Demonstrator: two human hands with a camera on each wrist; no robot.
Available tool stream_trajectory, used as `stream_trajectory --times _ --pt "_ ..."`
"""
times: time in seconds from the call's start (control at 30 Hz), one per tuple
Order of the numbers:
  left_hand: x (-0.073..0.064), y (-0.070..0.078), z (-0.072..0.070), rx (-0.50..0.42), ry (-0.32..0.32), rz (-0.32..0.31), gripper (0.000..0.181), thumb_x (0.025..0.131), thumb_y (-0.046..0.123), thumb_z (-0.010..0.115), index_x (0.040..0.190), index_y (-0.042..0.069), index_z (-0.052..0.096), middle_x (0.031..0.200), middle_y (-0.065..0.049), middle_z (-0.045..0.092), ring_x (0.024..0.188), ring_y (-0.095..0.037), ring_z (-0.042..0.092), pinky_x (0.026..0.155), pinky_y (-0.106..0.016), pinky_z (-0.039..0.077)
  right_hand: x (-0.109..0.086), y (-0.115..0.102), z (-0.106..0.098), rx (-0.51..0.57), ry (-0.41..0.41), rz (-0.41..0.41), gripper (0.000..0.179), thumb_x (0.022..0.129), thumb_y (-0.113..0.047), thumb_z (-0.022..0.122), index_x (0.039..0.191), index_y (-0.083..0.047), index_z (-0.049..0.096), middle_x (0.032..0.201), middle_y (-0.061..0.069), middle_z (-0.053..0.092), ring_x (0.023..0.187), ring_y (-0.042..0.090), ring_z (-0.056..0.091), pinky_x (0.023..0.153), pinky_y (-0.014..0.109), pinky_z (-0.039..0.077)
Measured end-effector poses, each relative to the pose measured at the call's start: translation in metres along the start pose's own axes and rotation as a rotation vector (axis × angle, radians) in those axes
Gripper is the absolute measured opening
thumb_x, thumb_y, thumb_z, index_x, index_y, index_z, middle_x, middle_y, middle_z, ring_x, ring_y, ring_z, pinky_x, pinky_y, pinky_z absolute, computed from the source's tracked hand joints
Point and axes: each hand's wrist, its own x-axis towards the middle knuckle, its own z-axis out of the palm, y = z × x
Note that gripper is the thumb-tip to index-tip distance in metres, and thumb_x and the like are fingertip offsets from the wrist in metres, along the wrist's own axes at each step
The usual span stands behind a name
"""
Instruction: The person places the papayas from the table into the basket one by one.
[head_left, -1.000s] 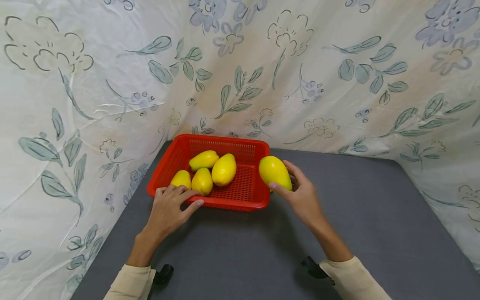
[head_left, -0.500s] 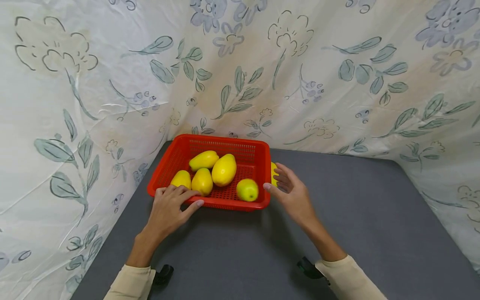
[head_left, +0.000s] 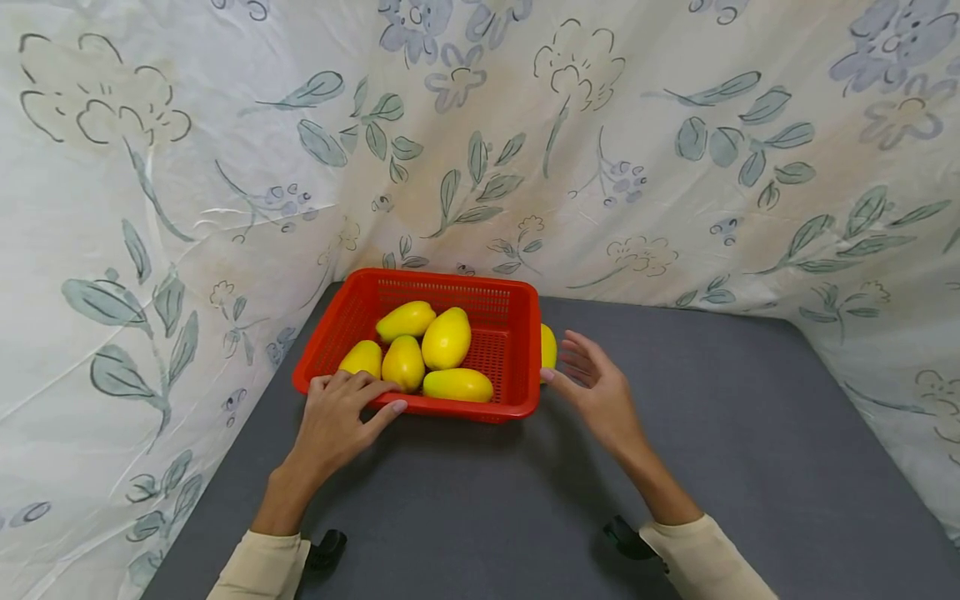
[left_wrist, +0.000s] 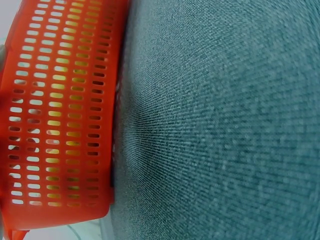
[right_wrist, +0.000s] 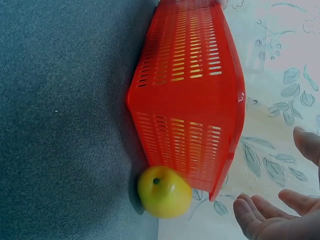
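Note:
A red perforated plastic basket [head_left: 517, 392] sits on the grey table with several yellow mangoes in it, one mango [head_left: 458, 386] lying lengthwise along the front wall. My left hand [head_left: 337, 421] grips the basket's front rim near the left corner, fingers over the edge and thumb on the near side. Another mango [right_wrist: 164, 192] rests on the table against the basket's right side, partly hidden by it in the head view. Just right of that mango my right hand [head_left: 603, 404] hovers, fingers spread and holding nothing; its thumb tip overlaps the basket's edge in the head view.
Grey cloth covers the table [head_left: 720, 433]. Flower-patterned fabric [head_left: 637, 167] hangs behind the table and along its sides. A black wrist device [head_left: 327, 550] shows at my left cuff, and a similar device [head_left: 626, 537] at the right.
My right hand let go of a mango inside the basket's front right corner; that mango rolled left along the front wall and lies still beside the others. The left hand has stayed in place.

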Motion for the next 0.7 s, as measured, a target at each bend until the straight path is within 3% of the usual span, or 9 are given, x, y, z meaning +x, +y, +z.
stream_trajectory --times 0.7 --pt "-0.001 -0.005 -0.002 -0.014 0.004 0.025 0.037 0.091 0.048 0.076 0.117 0.022 0.081 0.104 -0.005 0.069 0.103 -0.030 0.060 0.089 -0.052 0.035 -0.001 0.013 -0.008 -0.016 0.068 -0.002 0.079 0.097 -0.038 0.079 0.162 -0.015 0.040 0.156 0.011 0.053 0.142 0.034 0.055 0.115 0.058 0.043"
